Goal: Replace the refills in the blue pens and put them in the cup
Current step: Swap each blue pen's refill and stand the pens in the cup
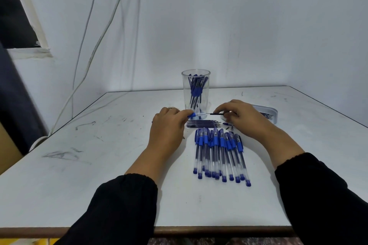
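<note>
A clear plastic cup (196, 77) stands at the middle of the table with several blue pens upright inside. Just in front of it my left hand (169, 125) grips a blue pen barrel (194, 115) held level. My right hand (233, 114) pinches a thin dark refill (216, 114) whose left end is in the barrel's open end. Below the hands several loose refills (203, 123) lie side by side. Nearer me a row of several blue capped pens (219, 153) lies on the table.
A white tray (267, 112) holding more refills sits behind my right hand. A small blue pen tip and tiny parts (228, 124) lie by the refills. The white table (99, 165) is scuffed; cables (87, 26) hang down the wall at left.
</note>
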A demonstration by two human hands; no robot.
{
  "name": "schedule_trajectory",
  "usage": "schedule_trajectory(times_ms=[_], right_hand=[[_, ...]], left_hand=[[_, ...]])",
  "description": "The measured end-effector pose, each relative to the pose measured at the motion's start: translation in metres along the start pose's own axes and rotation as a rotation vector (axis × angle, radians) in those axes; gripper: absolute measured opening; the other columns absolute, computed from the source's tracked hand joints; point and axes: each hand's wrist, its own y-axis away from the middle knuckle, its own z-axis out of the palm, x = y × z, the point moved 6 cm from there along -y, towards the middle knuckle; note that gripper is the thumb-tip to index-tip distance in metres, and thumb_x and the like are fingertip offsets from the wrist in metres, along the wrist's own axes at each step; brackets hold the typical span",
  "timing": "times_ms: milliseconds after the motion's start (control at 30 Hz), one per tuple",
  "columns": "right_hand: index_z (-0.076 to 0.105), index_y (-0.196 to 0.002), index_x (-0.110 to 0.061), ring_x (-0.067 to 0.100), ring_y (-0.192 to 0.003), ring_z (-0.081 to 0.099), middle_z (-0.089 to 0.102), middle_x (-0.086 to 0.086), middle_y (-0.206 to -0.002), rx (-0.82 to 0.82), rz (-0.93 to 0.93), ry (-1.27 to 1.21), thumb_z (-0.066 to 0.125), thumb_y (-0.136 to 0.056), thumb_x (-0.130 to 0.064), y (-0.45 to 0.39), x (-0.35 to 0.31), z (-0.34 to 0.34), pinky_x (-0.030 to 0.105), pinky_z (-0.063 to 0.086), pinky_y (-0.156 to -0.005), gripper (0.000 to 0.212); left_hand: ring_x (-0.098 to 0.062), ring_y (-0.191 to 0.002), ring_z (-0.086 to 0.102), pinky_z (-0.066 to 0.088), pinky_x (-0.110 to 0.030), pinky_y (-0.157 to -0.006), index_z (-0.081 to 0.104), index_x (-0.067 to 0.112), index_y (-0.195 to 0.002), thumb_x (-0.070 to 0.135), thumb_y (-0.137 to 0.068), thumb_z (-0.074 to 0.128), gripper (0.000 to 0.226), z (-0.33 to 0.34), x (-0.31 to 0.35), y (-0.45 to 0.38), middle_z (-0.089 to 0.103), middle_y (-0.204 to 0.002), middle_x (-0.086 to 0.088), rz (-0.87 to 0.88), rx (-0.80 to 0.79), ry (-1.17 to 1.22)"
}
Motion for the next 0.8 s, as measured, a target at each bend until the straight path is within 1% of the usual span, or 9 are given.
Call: schedule_trajectory(times_ms=[167, 267, 400, 533, 667, 800], right_hand=[[0.068, -0.105, -0.032, 0.005, -0.09, 0.06, 0.058, -0.006, -0.103, -0.011, -0.006, -0.003, 0.046, -0.099, -0.006, 0.0006, -0.0015, 0.0001, 0.026, 0.046, -0.08, 0.035], [0.069, -0.107, -0.032, 0.005, -0.091, 0.06, 0.057, -0.006, -0.103, -0.011, -0.007, 0.012, 0.045, -0.098, -0.005, 0.0005, -0.0017, 0.0003, 0.025, 0.045, -0.081, 0.037], [0.068, -0.107, -0.034, 0.005, -0.092, 0.06, 0.057, -0.007, -0.103, -0.018, -0.011, 0.037, 0.045, -0.099, -0.006, 0.0003, -0.0013, 0.001, 0.027, 0.047, -0.083, 0.037], [0.068, -0.107, -0.034, 0.005, -0.092, 0.059, 0.057, -0.009, -0.102, -0.024, -0.016, 0.051, 0.045, -0.099, -0.007, -0.0004, -0.0023, 0.0024, 0.028, 0.047, -0.084, 0.037], [0.068, -0.107, -0.034, 0.001, -0.089, 0.058, 0.056, -0.01, -0.101, -0.011, -0.015, 0.028, 0.045, -0.099, -0.006, 0.0003, -0.003, 0.0005, 0.025, 0.046, -0.081, 0.036], [0.068, -0.105, -0.035, 0.002, -0.088, 0.059, 0.056, -0.009, -0.101, -0.001, -0.008, -0.008, 0.046, -0.099, -0.007, 0.0007, -0.0025, -0.0004, 0.022, 0.047, -0.077, 0.036]], left_hand=[[-0.026, -0.1, 0.05, 0.03, -0.03, -0.076, 0.061, 0.025, -0.124, 0.018, -0.096, 0.05, 0.031, -0.0011, 0.0012, 0.0011, 0.067, -0.109, -0.003, 0.007, 0.007, -0.001], [-0.026, -0.097, 0.05, 0.026, -0.029, -0.074, 0.063, 0.026, -0.121, 0.017, -0.095, 0.052, 0.03, -0.003, 0.0022, 0.0017, 0.067, -0.104, -0.003, 0.014, 0.018, -0.005], [-0.027, -0.092, 0.052, 0.027, -0.03, -0.073, 0.067, 0.025, -0.116, 0.013, -0.091, 0.059, 0.029, -0.0036, 0.0028, 0.0013, 0.069, -0.098, -0.004, 0.035, 0.032, -0.014], [-0.029, -0.084, 0.053, 0.028, -0.032, -0.07, 0.072, 0.024, -0.105, 0.009, -0.083, 0.068, 0.027, -0.0036, 0.002, 0.0016, 0.069, -0.085, -0.004, 0.058, 0.061, -0.023], [-0.029, -0.091, 0.053, 0.028, -0.031, -0.073, 0.069, 0.023, -0.112, 0.013, -0.089, 0.062, 0.026, -0.0043, 0.0034, 0.0008, 0.069, -0.094, -0.005, 0.052, 0.067, -0.024], [-0.027, -0.096, 0.052, 0.027, -0.03, -0.075, 0.065, 0.021, -0.119, 0.017, -0.093, 0.056, 0.028, -0.004, 0.0045, 0.0011, 0.069, -0.103, -0.006, 0.042, 0.059, -0.016]])
